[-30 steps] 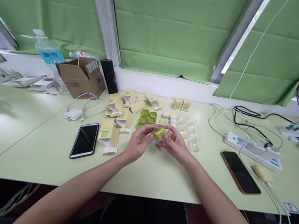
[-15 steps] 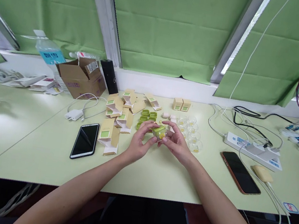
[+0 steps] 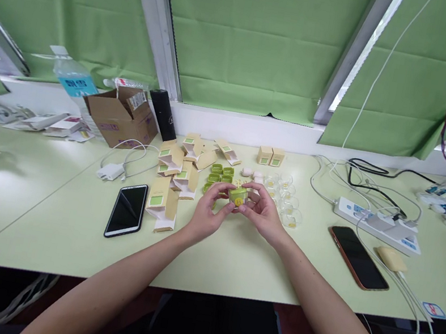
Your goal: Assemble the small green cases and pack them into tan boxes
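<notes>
Between both hands is a small clear container with a green lid (image 3: 238, 196) and a yellow mark on its front. My left hand (image 3: 210, 209) grips it from the left, thumb at the lower edge. From the right, my right hand (image 3: 263, 213) pinches it with thumb and fingers. Just behind my left hand sit several green lids (image 3: 215, 177). Several clear cups (image 3: 288, 202) with yellow marks lie beyond my right hand. Small pale pink pieces (image 3: 247, 172) rest between these groups. Opened cream cartons (image 3: 164, 200) are spread to the left.
Two closed small boxes (image 3: 270, 156) stand near the wall. A dark phone (image 3: 127, 211) lies left and another phone (image 3: 359, 258) right. Behind that one is a white power strip (image 3: 377, 225) with cables. A brown cardboard box (image 3: 125, 118) and a water bottle (image 3: 75, 79) stand back left.
The container has turned more upright in my hands, so its yellow mark now faces me. Both hands stay in nearly the same place.
</notes>
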Demonstrator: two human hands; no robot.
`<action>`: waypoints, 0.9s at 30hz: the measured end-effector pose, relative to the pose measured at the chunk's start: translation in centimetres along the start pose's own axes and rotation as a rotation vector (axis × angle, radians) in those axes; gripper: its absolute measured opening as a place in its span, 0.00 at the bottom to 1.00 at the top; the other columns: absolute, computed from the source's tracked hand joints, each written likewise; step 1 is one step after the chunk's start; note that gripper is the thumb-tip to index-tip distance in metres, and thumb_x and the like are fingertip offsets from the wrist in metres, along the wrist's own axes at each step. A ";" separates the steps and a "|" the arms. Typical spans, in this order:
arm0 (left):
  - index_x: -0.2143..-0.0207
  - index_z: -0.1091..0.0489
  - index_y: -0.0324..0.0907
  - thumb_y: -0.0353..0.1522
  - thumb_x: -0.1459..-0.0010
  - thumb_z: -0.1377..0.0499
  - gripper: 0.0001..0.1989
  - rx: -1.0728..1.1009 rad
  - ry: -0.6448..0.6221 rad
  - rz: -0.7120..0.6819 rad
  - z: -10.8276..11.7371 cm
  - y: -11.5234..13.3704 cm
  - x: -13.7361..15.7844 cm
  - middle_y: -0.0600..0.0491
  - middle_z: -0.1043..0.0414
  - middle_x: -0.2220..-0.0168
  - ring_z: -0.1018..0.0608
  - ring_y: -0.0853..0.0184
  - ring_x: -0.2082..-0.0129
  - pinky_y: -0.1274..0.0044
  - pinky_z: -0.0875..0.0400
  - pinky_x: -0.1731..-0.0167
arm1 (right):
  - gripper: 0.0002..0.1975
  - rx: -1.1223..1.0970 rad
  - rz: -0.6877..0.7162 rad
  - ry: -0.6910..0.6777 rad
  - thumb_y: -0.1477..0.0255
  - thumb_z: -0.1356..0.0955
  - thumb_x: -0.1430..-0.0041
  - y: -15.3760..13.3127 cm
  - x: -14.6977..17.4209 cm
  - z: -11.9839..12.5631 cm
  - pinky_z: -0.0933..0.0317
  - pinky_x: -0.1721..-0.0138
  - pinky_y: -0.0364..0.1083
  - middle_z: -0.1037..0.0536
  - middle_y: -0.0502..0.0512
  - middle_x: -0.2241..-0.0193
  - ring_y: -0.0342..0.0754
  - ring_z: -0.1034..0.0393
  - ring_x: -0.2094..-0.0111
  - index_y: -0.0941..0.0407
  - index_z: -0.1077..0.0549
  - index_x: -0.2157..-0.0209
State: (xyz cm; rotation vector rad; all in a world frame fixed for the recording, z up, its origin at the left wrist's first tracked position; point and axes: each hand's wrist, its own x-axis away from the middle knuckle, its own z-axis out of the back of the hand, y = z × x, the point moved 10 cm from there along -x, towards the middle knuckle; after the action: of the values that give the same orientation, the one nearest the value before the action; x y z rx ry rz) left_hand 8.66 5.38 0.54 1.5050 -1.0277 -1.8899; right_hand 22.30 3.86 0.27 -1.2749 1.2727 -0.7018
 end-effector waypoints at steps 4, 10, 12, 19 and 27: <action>0.44 0.28 0.48 0.42 0.33 0.37 0.18 -0.029 -0.001 0.017 0.1 0.0 0.1 0.46 0.26 0.46 0.23 0.60 0.49 0.66 0.26 0.46 | 0.26 0.018 0.017 0.018 0.59 0.20 0.44 0.4 -0.1 0.4 0.23 0.54 0.53 0.22 0.50 0.59 0.48 0.20 0.62 0.46 0.30 0.49; 0.45 0.28 0.47 0.43 0.33 0.37 0.17 -0.063 -0.002 0.028 0.2 0.2 0.0 0.46 0.24 0.46 0.22 0.59 0.48 0.66 0.26 0.45 | 0.27 0.088 0.027 0.066 0.58 0.19 0.46 0.5 0.0 0.7 0.26 0.58 0.51 0.21 0.51 0.57 0.48 0.21 0.62 0.46 0.30 0.50; 0.46 0.28 0.47 0.42 0.33 0.37 0.17 -0.074 -0.001 0.028 0.3 0.2 0.0 0.46 0.23 0.46 0.21 0.59 0.48 0.65 0.26 0.45 | 0.26 0.182 0.041 0.092 0.57 0.19 0.46 0.1 0.1 0.9 0.28 0.59 0.50 0.20 0.52 0.57 0.49 0.22 0.60 0.47 0.30 0.51; 0.48 0.26 0.46 0.39 0.35 0.36 0.14 -0.120 -0.005 0.017 0.5 0.4 -0.2 0.47 0.22 0.48 0.21 0.59 0.49 0.66 0.26 0.47 | 0.23 0.368 0.099 0.105 0.55 0.23 0.42 -1.0 0.4 0.9 0.30 0.57 0.50 0.21 0.54 0.57 0.51 0.25 0.55 0.48 0.29 0.51; 0.49 0.27 0.46 0.43 0.35 0.37 0.16 -0.092 -0.008 0.055 0.6 0.2 -0.1 0.45 0.23 0.49 0.22 0.57 0.49 0.64 0.27 0.46 | 0.20 0.430 0.055 0.150 0.61 0.21 0.45 -0.3 0.5 1.4 0.25 0.53 0.55 0.22 0.53 0.55 0.50 0.21 0.59 0.50 0.30 0.57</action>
State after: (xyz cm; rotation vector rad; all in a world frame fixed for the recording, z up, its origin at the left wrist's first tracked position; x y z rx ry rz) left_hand 8.05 5.50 0.84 1.4043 -0.9628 -1.8804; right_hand 23.80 3.73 0.17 -0.8463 1.1899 -0.9841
